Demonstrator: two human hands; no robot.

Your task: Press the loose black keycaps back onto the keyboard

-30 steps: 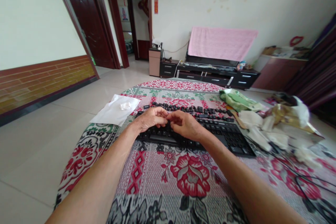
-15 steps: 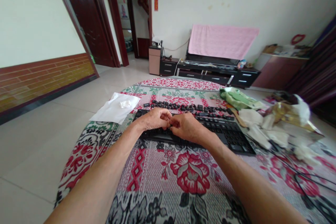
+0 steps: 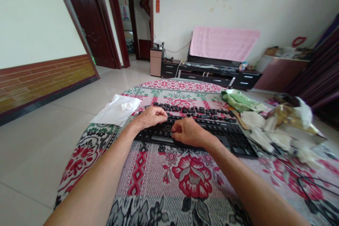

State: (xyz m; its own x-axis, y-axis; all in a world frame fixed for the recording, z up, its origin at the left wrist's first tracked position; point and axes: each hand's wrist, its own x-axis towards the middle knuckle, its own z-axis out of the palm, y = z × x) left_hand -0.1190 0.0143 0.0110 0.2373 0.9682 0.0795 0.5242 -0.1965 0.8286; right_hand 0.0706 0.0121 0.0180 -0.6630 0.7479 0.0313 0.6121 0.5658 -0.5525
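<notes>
A black keyboard (image 3: pixel 233 137) lies across the patterned tablecloth, with keys gone from part of it. Over its left half is my left hand (image 3: pixel 152 117), thumb and fingertips drawn together; whatever is between them, if anything, is too small to make out. My right hand (image 3: pixel 188 131) is low over the middle of the keyboard, its thumb and forefinger pinched on a small dark keycap (image 3: pixel 172 133). Behind the keyboard, loose black keycaps (image 3: pixel 201 109) lie in uneven rows.
White paper (image 3: pixel 109 113) with a crumpled tissue (image 3: pixel 126 106) lies at the left. To the right are a green cloth or bag (image 3: pixel 241 99), pale gloves or rags (image 3: pixel 256 127) and a black cable (image 3: pixel 299 174). A cabinet (image 3: pixel 219 76) with a pink towel (image 3: pixel 225 42) above it stands behind the table.
My hands were together over the keyboard and are now apart. The left has moved back to the left and slightly up; the right stays low with its pinch, slightly lower.
</notes>
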